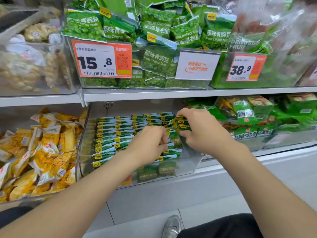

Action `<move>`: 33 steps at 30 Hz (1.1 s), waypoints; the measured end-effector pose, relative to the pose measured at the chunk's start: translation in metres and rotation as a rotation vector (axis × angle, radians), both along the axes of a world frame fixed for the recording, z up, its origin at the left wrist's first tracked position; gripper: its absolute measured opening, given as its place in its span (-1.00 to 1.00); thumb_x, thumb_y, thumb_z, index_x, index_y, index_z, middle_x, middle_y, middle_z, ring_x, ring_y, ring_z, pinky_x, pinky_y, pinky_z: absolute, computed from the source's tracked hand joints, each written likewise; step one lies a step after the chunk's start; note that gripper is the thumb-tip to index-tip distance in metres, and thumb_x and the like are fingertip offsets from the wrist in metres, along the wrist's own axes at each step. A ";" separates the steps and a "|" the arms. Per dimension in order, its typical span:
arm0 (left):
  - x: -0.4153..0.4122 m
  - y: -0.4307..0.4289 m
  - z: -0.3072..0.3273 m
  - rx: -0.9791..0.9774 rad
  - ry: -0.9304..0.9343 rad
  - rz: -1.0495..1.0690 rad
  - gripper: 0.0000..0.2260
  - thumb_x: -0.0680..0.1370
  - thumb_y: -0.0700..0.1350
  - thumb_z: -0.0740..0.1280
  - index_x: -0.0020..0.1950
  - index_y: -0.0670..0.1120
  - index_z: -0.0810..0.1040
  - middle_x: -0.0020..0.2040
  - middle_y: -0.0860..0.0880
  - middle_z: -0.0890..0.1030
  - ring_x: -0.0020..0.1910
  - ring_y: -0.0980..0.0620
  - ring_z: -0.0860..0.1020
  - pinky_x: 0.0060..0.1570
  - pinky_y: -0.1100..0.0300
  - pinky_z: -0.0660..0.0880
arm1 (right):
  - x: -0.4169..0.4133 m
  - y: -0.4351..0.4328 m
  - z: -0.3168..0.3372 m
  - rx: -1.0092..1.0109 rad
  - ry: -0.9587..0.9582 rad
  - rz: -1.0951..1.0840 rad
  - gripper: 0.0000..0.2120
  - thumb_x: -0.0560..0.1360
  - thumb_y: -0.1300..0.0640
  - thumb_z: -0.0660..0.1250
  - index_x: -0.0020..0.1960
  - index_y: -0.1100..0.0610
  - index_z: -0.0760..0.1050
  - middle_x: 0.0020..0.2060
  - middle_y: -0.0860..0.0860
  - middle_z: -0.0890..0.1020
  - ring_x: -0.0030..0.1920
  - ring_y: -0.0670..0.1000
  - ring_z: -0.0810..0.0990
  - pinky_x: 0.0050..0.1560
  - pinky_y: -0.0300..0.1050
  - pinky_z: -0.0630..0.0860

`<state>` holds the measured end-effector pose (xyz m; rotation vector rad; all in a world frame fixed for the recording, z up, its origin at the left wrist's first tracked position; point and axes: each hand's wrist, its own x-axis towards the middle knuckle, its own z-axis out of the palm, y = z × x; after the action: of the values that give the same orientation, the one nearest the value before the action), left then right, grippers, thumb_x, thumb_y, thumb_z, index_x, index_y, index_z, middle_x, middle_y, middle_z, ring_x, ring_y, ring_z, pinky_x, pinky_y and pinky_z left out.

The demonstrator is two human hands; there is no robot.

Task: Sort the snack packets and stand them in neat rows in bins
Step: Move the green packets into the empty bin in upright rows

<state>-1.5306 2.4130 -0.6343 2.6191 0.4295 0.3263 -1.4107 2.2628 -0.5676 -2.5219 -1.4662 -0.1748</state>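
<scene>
A clear plastic bin (pixel 192 162) on the lower shelf holds green pea packets (pixel 113 133) standing in neat rows. My right hand (pixel 204 129) grips a small stack of green pea packets (pixel 181 124) over the bin's right side. My left hand (pixel 151 143) reaches into the bin beside it, fingers curled on the top edge of a standing packet (pixel 171 145). The front-right rows are partly hidden by both hands.
Above, a clear bin (pixel 137 83) overflows with loose green pea packets behind price tags (pixel 103 59). Yellow packets (pixel 42 152) lie jumbled in the left bin. Mixed green bags (pixel 257 117) fill the right bins. Grey floor and a shoe (pixel 173 225) are below.
</scene>
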 end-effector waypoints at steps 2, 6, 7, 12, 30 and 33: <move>0.012 -0.002 -0.002 0.058 0.120 -0.103 -0.88 0.67 -0.01 0.34 0.17 0.15 0.65 0.03 0.03 0.49 0.13 -0.11 0.50 0.12 -0.04 0.48 | 0.000 0.001 -0.003 -0.012 -0.030 -0.023 -0.51 0.54 0.07 0.48 0.43 0.05 0.44 0.13 0.06 0.59 0.14 0.15 0.57 0.07 0.08 0.57; 0.029 -0.010 -0.004 0.091 0.409 -0.192 -0.64 0.71 0.12 0.04 0.41 0.43 0.46 0.33 0.05 0.25 0.22 -0.11 0.17 0.32 -0.14 0.18 | 0.004 0.003 -0.007 0.031 -0.071 -0.069 -0.51 0.54 0.06 0.47 0.42 0.04 0.43 0.12 0.05 0.57 0.12 0.15 0.55 0.03 0.07 0.58; 0.030 -0.010 -0.005 0.094 0.442 -0.213 -0.61 0.70 0.13 0.01 0.42 0.44 0.44 0.37 0.08 0.23 0.23 -0.09 0.15 0.34 -0.16 0.15 | 0.005 0.003 -0.008 0.041 -0.074 -0.069 -0.51 0.54 0.06 0.47 0.42 0.04 0.42 0.13 0.05 0.57 0.14 0.15 0.54 0.04 0.07 0.57; 0.017 0.005 0.000 0.260 0.351 -0.193 -0.72 0.68 0.21 0.16 0.27 0.33 0.62 0.26 0.05 0.33 0.16 -0.14 0.21 0.09 -0.09 0.16 | 0.004 0.006 -0.013 -0.079 -0.171 -0.055 -0.55 0.56 -0.03 0.46 0.37 0.08 0.44 0.10 0.05 0.61 0.16 0.14 0.49 0.05 0.03 0.49; -0.001 0.012 -0.010 0.117 0.188 -0.021 -0.89 0.59 0.11 0.45 0.00 0.12 0.72 0.29 0.08 0.52 0.34 -0.10 0.39 0.34 -0.26 0.19 | 0.017 0.069 -0.039 -0.876 -0.267 0.023 -0.50 0.48 -0.30 0.48 0.23 0.01 0.52 0.16 0.04 0.59 0.38 0.20 0.37 0.35 0.21 0.22; -0.002 0.013 -0.009 0.119 0.186 -0.038 -0.88 0.59 0.12 0.44 0.00 0.11 0.72 0.24 0.08 0.55 0.31 -0.09 0.43 0.40 -0.33 0.18 | 0.021 0.069 -0.041 -0.749 -0.229 0.060 -0.43 0.43 -0.27 0.55 0.29 0.02 0.54 0.15 0.03 0.62 0.29 0.16 0.50 0.23 0.11 0.35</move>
<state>-1.5328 2.4257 -0.6437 2.7827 0.4328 0.0979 -1.3892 2.3315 -0.6086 -3.0963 -1.9836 0.1323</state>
